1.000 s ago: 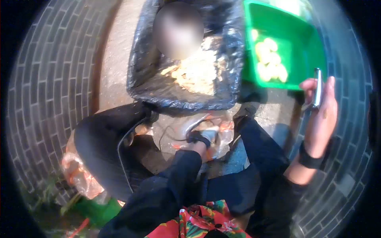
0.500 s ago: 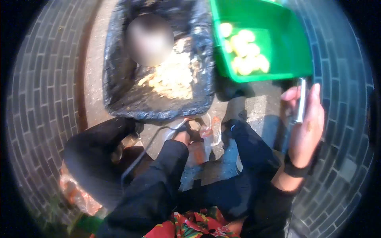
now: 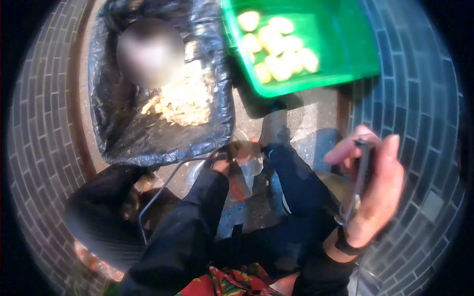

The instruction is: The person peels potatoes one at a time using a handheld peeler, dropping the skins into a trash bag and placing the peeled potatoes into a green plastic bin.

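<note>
My right hand [image 3: 377, 190] is raised at the right, wearing a dark band at the wrist. It holds a narrow metal peeler [image 3: 363, 177] lengthwise between fingers and palm, with the fingers half curled around it. Beyond it stands a green plastic tub [image 3: 340, 64] with several pale yellow peeled potatoes [image 3: 271, 40] at its left side. To the left of that tub, a container lined with black plastic [image 3: 123, 143] holds a heap of pale peelings [image 3: 182, 98]. My left hand does not show.
A blurred disc covers part of the black-lined container. My dark-trousered legs [image 3: 192, 212] stretch over the floor, with a clear plastic bag [image 3: 252, 167] between the feet. A thin grey rod or cord [image 3: 165, 185] crosses at left. Grey brick-patterned paving [image 3: 44, 123] lies on both sides.
The view has shifted, so the tub and black-lined container sit further left. My right hand has drawn lower, away from the tub's rim, and the peeler has turned and looks darker.
</note>
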Demonstrator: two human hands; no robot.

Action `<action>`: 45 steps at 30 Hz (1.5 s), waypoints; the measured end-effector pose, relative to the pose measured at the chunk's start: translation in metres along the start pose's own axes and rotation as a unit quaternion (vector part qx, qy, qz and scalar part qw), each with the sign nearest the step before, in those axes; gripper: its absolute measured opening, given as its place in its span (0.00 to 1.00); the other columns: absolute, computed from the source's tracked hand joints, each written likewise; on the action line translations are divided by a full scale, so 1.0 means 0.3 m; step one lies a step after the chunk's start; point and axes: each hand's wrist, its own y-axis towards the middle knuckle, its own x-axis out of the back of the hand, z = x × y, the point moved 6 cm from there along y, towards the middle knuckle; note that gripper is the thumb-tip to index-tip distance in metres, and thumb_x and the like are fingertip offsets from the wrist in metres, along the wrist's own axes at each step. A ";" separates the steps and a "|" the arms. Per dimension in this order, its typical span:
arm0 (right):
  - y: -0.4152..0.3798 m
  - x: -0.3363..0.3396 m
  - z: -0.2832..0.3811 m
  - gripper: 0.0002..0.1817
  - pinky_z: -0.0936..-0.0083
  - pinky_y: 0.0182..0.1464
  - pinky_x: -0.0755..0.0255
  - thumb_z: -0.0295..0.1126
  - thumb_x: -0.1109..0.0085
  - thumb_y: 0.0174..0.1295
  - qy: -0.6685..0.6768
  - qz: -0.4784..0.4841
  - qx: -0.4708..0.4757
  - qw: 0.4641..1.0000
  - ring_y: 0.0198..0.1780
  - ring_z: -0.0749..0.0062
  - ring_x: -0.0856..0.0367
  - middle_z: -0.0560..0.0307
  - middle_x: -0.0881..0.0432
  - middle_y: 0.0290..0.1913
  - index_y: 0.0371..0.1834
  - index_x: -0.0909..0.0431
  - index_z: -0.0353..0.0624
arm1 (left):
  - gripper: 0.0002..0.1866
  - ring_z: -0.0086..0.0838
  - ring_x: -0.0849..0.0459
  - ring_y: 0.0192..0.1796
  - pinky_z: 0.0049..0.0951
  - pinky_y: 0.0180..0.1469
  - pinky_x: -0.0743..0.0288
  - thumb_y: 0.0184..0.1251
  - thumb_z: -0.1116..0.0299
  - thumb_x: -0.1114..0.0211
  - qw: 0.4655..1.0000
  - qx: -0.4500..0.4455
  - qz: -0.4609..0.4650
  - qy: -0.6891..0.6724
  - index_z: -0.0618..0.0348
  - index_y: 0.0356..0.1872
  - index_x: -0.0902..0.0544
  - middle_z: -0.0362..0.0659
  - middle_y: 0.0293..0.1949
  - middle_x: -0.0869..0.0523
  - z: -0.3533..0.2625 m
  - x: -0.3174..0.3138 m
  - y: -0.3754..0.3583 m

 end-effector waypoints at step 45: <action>0.019 -0.686 0.269 0.12 0.69 0.32 0.31 0.34 0.50 0.76 0.060 0.181 0.270 0.944 0.25 0.69 0.25 0.53 0.25 0.23 0.41 0.24 0.36 | 0.31 0.40 0.21 0.64 0.41 0.64 0.22 0.65 0.63 0.31 0.695 -0.209 -0.215 -0.653 0.58 0.68 0.29 0.49 0.63 0.22 -0.492 1.836 -0.717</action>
